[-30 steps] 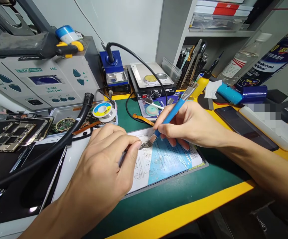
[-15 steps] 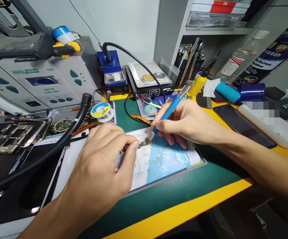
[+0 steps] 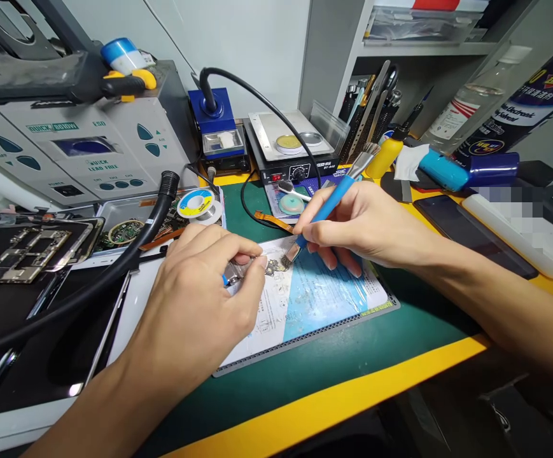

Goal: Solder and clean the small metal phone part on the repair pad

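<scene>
My right hand (image 3: pixel 369 222) is closed round a blue brush (image 3: pixel 331 205) with bristles at both ends. Its lower bristles touch a small dark circuit board (image 3: pixel 272 268), while the upper tuft points up and away. Thumb and forefinger of my left hand (image 3: pixel 204 280) pinch the board's left end. A partly hidden item with a blue part (image 3: pixel 230 278) shows beneath the left fingers. Under the board lies a flat pad (image 3: pixel 319 305) with a white and light-blue printed face. An orange flex cable (image 3: pixel 273 222) lies just behind the right fingertips.
A grey hot-air station (image 3: pixel 90 146) stands at the left, its black hose (image 3: pixel 114 289) crossing phone parts (image 3: pixel 18 254). A solder spool (image 3: pixel 198 207), soldering stand (image 3: pixel 214 121) and heating plate (image 3: pixel 290 137) sit behind the pad. At right are a yellow bottle (image 3: pixel 385 159) and a phone (image 3: pixel 471 235).
The brush tip has shifted slightly along the board, and more of the board shows. My left fingers have opened out a little around their pinch. The whole view has shifted slightly.
</scene>
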`<state>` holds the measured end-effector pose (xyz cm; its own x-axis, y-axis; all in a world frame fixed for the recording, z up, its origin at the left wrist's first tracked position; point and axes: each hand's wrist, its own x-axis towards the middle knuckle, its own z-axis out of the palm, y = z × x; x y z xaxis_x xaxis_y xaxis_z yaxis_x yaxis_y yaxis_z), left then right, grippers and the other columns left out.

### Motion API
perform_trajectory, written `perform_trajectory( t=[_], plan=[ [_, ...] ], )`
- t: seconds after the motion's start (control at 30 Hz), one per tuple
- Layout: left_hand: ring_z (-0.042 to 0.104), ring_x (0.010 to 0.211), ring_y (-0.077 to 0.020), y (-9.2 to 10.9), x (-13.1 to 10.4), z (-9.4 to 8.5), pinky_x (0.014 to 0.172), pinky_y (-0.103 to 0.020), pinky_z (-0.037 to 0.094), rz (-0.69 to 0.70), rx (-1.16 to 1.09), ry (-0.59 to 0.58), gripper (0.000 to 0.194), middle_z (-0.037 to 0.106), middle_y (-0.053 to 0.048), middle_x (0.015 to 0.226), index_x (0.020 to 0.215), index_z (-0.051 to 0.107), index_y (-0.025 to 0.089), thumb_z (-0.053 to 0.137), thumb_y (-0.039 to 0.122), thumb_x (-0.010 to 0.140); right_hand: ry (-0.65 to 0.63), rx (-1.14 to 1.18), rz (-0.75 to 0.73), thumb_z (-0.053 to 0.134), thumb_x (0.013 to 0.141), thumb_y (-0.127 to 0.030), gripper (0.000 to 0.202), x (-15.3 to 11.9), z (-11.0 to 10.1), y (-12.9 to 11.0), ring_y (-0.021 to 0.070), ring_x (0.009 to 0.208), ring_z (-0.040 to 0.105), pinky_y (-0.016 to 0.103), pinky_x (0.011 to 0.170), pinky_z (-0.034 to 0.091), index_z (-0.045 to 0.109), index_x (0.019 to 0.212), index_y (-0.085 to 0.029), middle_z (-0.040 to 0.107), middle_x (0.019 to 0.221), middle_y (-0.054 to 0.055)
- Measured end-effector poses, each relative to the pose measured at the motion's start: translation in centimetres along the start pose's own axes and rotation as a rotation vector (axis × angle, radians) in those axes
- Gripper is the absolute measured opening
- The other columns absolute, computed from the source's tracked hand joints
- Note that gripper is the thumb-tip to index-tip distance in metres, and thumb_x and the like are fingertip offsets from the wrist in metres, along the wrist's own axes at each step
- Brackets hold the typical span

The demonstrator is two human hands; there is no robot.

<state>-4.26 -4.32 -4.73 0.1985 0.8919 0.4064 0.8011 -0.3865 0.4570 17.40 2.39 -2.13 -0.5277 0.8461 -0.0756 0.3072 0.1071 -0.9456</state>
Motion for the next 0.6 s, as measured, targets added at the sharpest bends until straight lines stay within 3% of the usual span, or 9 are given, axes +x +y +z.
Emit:
perform_trajectory(
  t=[0.37,0.6],
  plan=[
    [0.056,0.089,-0.0220,0.20,0.01,0.23,0.082,-0.037,0.043,-0.022,0.031,-0.019,0.008,0.062,-0.003,0.085,0.087,0.068,0.020,0.059,0.021,0.088,-0.029,-0.001,-0.027,0.069,0.078,-0.016,0.011,-0.11,-0.14,0.18,0.0091,0.032,0.051,0.017,0.026,0.041,0.076,0.087,-0.014,0.064,0.051,-0.004],
    [0.055,0.088,-0.0206,0.27,0.03,0.30,0.081,-0.036,0.042,-0.023,0.030,-0.012,0.009,0.061,-0.003,0.085,0.086,0.067,0.019,0.059,0.020,0.088,-0.014,0.149,-0.029,0.067,0.078,-0.018,0.006,0.24,-0.38,0.88,0.0127,0.035,0.054,0.020,0.025,0.043,0.072,0.080,-0.015,0.064,0.050,-0.003]
  ],
)
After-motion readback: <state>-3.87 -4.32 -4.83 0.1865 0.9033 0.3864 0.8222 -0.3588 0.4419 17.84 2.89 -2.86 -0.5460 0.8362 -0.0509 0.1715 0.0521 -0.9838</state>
